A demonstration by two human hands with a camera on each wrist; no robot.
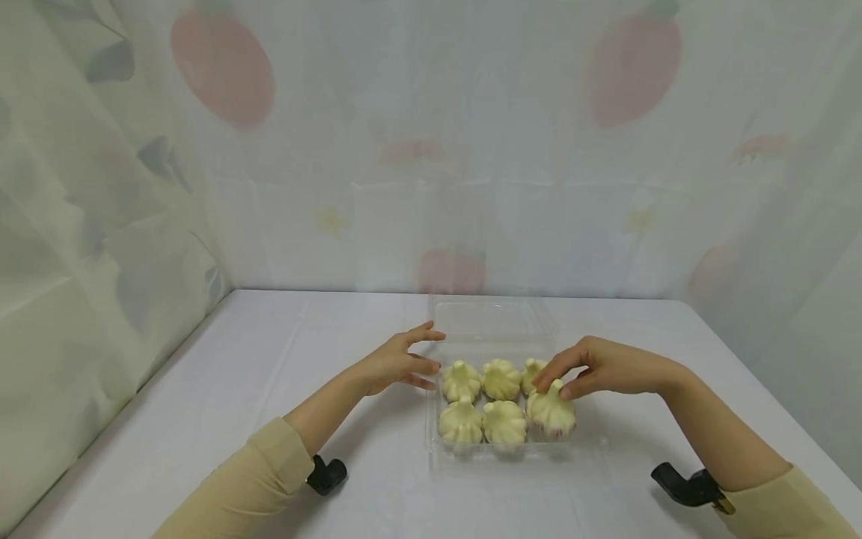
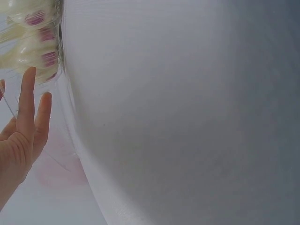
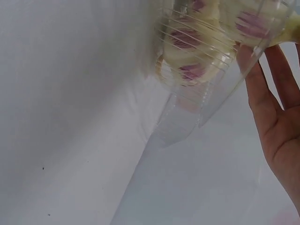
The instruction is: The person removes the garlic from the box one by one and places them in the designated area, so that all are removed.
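A clear plastic tray (image 1: 518, 452) sits mid-table with its clear lid (image 1: 494, 318) laid open behind it. Several pale yellow pleated buns fill it in two rows. My right hand (image 1: 554, 388) reaches in from the right and pinches the peak of the front right bun (image 1: 552, 416) between thumb and fingers. My left hand (image 1: 426, 362) has straight fingers at the tray's left wall, beside the back left bun (image 1: 461, 380). In the left wrist view the left hand (image 2: 28, 117) lies against the tray (image 2: 33, 42). In the right wrist view the right hand (image 3: 272, 93) meets the tray (image 3: 197, 61) from below.
A white cloth covers the table (image 1: 269, 389). Sheer curtains with red fruit prints hang close behind and along the left side (image 1: 101, 262). Black wrist mounts (image 1: 326, 474) (image 1: 687, 486) sit on both arms near the front edge.
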